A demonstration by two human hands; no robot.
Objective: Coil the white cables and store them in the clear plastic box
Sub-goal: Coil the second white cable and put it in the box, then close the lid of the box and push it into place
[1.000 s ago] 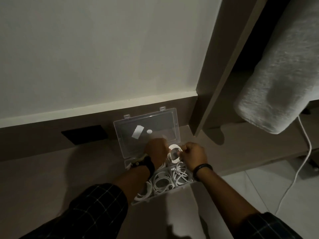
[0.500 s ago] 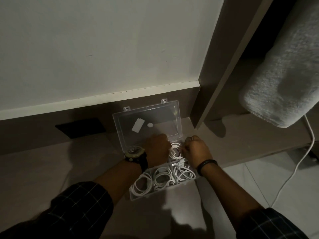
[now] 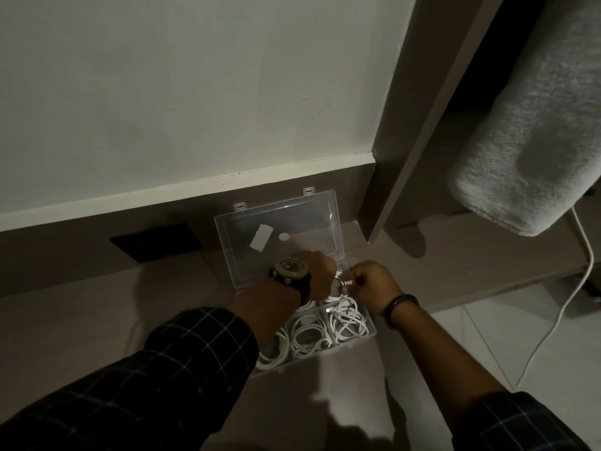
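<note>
A clear plastic box (image 3: 364,340) sits on the brown shelf with its lid (image 3: 292,222) propped open against the wall. Several coiled white cables (image 3: 309,336) fill its front compartments. Over the back right compartment, my left hand (image 3: 320,275) and my right hand (image 3: 374,281) are both closed around a small white cable coil (image 3: 345,283), pinching it between them. My left hand hides most of that coil and the back compartments.
A black rectangular plate (image 3: 156,242) lies against the wall left of the box. A brown upright panel (image 3: 422,131) stands to the right. A grey padded cushion (image 3: 527,141) overhangs at right, with a loose white cord (image 3: 572,288) trailing down onto the tiled floor.
Both hands have stayed over the back right compartment, working the small coil. My left wrist has turned so the watch face points up. The view has shifted slightly.
</note>
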